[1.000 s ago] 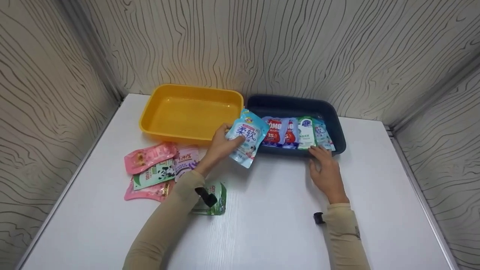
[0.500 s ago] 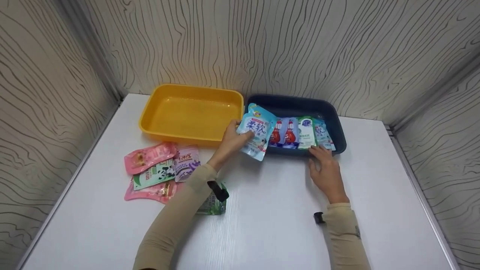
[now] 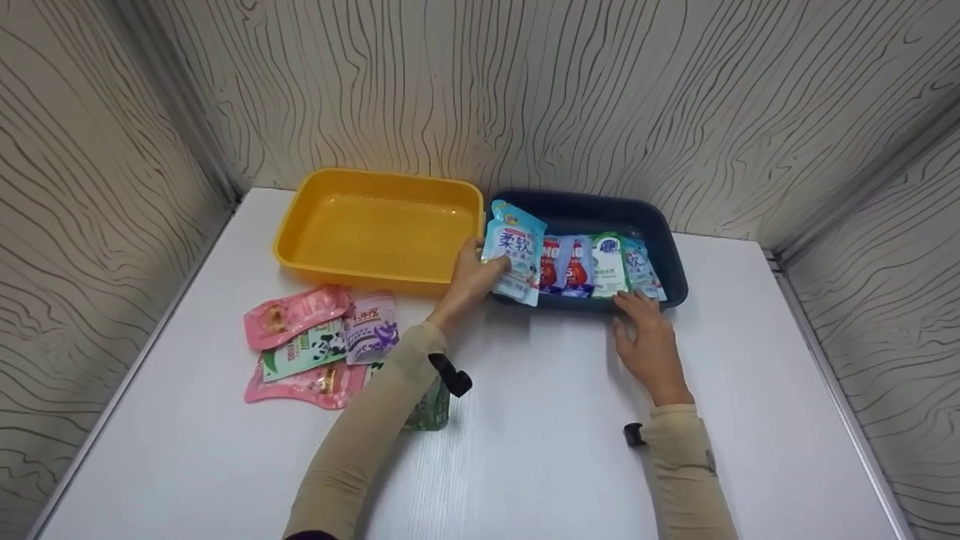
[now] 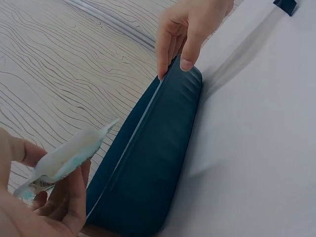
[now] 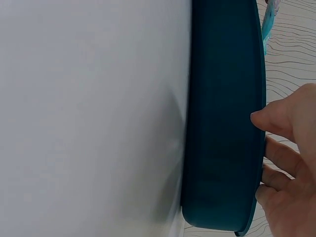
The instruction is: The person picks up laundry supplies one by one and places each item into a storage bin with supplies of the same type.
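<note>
My left hand (image 3: 474,282) pinches a light blue laundry detergent pouch (image 3: 516,241) by its left side, thumb on the printed front. The pouch overlaps the left end of the dark blue bin (image 3: 611,211) and its front rim. In the left wrist view the pouch (image 4: 69,154) is seen edge-on between thumb and fingers, beside the bin wall. My right hand (image 3: 649,346) holds the bin's front rim near the right end. In the right wrist view its thumb lies outside the rim and the fingers (image 5: 281,155) reach over it. Inside the bin, two OMO pouches (image 3: 574,266), a green-and-white pouch (image 3: 609,264) and another light blue pouch (image 3: 643,271) stand in a row.
A yellow bin (image 3: 379,225) stands left of the dark blue one. In front of it lie pink pouches (image 3: 296,315), a panda-print pouch (image 3: 307,349) and a purple pouch (image 3: 371,328). A green pouch (image 3: 430,409) is partly under my left forearm. Patterned walls (image 3: 420,82) enclose the white table.
My left hand has carried the light blue pouch right and toward the back, over the dark blue bin's left end, turning it more upright. My right hand has stayed at the rim.
</note>
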Demonstrator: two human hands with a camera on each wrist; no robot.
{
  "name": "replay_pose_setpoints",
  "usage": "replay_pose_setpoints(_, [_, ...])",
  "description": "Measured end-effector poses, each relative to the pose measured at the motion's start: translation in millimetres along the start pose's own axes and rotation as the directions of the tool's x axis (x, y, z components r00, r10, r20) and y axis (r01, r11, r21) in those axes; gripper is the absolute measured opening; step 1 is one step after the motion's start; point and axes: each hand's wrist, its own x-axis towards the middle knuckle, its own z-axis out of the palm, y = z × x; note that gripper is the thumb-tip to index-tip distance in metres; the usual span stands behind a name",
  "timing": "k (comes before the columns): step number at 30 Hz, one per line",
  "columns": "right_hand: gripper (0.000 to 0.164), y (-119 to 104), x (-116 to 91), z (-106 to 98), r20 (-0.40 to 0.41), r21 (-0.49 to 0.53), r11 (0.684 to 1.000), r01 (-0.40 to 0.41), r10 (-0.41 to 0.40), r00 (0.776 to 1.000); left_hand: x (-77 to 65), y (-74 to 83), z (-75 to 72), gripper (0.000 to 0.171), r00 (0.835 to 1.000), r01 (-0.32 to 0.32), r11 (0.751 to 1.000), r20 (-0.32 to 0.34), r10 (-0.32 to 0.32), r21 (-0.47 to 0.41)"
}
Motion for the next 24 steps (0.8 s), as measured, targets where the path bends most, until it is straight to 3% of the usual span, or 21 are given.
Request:
replay_pose_setpoints(7, [0.043, 1.2, 1.5, -0.4, 0.009, -0.004, 1.000, -0.017, 0.017, 1.000, 6.0, -3.6, 5.9, 0.058, 0.999, -0.022, 1.000, 0.033, 0.022, -0.006])
replay_pose_setpoints(15, [0.043, 1.3, 0.1, 0.1, 0.021, -0.001, 1.000, -0.028, 0.028, 0.999, 7.7, -3.9, 17.8, 0.058, 0.997, -0.072, 0.995, 0.017, 0.071, 0.065])
replay_pose_setpoints(21, [0.042, 3.2, 0.9, 1.0, -0.017, 0.027, 0.999, 0.033, -0.032, 0.999, 9.4, -4.6, 28.2, 0.052, 0.990, -0.138, 0.990, 0.048, 0.136, 0.039])
replay_pose_setpoints(24, [0.042, 3.7, 1.2, 0.7, -0.010, 0.023, 0.999, 0.028, -0.028, 1.000, 11.2, -5.5, 31.0, 0.050, 0.987, -0.152, 0.986, 0.072, 0.147, 0.073])
